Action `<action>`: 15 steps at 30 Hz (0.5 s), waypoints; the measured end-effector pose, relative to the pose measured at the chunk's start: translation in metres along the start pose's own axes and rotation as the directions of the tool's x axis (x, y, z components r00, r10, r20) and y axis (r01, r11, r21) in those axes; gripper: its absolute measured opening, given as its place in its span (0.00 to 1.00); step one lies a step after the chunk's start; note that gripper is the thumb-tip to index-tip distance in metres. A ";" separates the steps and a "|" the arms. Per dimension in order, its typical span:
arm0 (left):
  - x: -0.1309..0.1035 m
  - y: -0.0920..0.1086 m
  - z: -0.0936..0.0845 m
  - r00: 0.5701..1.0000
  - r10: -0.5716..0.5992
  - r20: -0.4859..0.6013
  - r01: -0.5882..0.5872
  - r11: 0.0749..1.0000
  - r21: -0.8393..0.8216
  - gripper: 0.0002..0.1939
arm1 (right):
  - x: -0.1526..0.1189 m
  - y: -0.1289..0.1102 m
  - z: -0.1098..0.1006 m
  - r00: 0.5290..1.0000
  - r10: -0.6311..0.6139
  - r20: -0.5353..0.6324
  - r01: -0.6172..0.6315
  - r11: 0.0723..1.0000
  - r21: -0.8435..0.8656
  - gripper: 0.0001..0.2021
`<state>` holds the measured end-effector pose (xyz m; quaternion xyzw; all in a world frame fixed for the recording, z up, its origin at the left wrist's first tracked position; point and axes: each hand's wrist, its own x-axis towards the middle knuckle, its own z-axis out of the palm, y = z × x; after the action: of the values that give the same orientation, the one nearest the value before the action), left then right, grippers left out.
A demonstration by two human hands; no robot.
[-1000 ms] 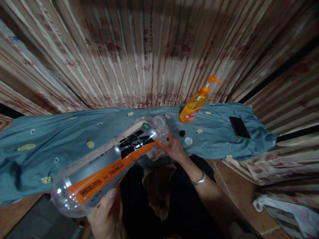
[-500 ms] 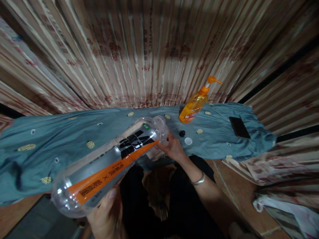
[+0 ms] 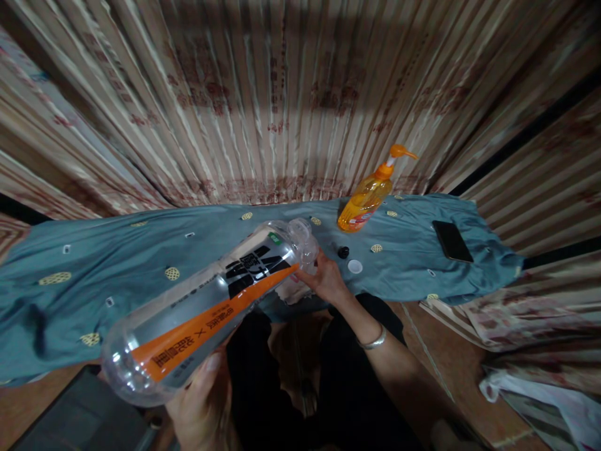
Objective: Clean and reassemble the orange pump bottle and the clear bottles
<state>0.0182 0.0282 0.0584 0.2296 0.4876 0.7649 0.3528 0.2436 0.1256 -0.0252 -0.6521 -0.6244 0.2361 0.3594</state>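
A large clear bottle (image 3: 211,313) with a silver and orange label lies tilted across the left and middle, its neck toward the upper right. My left hand (image 3: 204,401) grips its lower side near the base. At the neck end, my right hand (image 3: 323,275) is closed on a small clear bottle (image 3: 307,250), whose body is mostly hidden; the two bottles' mouths meet or nearly meet. Beneath my right hand lies a pale crumpled item (image 3: 292,292). A black cap (image 3: 343,252) and a white cap (image 3: 355,267) rest just right of that hand.
An orange pump bottle (image 3: 364,203) stands at the back of the table with a teal cloth (image 3: 141,250). A dark phone (image 3: 452,241) lies at the right. Pleated curtains (image 3: 282,100) hang behind, and a dark box (image 3: 79,413) is at the lower left.
The large bottle's base has shifted very slightly right and up. Both hands keep their holds.
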 end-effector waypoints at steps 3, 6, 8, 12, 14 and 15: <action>0.001 -0.002 -0.003 1.000 0.020 0.014 -0.020 1.000 0.002 0.33 | 0.001 -0.003 -0.002 0.999 0.042 0.028 -0.042 0.999 0.003 0.35; 0.002 -0.004 -0.005 0.999 0.043 0.032 -0.044 0.999 0.007 0.34 | 0.001 -0.005 -0.003 0.997 0.056 0.055 -0.055 0.998 -0.006 0.36; 0.003 -0.005 -0.005 0.997 0.062 0.047 -0.062 0.998 -0.007 0.32 | 0.001 -0.005 -0.003 0.996 0.062 0.066 -0.062 0.998 -0.007 0.37; 0.005 -0.005 -0.004 0.997 0.063 0.036 -0.062 0.998 -0.013 0.29 | 0.001 -0.004 -0.003 0.997 0.063 0.049 -0.063 0.998 -0.006 0.36; 0.006 -0.006 -0.005 0.999 0.036 0.012 -0.036 0.999 -0.004 0.30 | 0.001 -0.003 -0.002 0.997 0.060 0.045 -0.061 0.998 0.000 0.35; 0.006 -0.006 -0.005 1.000 0.023 0.009 -0.023 1.000 0.001 0.30 | 0.001 -0.003 -0.002 0.997 0.062 0.043 -0.062 0.998 0.004 0.35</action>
<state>0.0129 0.0311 0.0512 0.2385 0.4837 0.7676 0.3462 0.2432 0.1263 -0.0216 -0.6650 -0.6109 0.2626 0.3400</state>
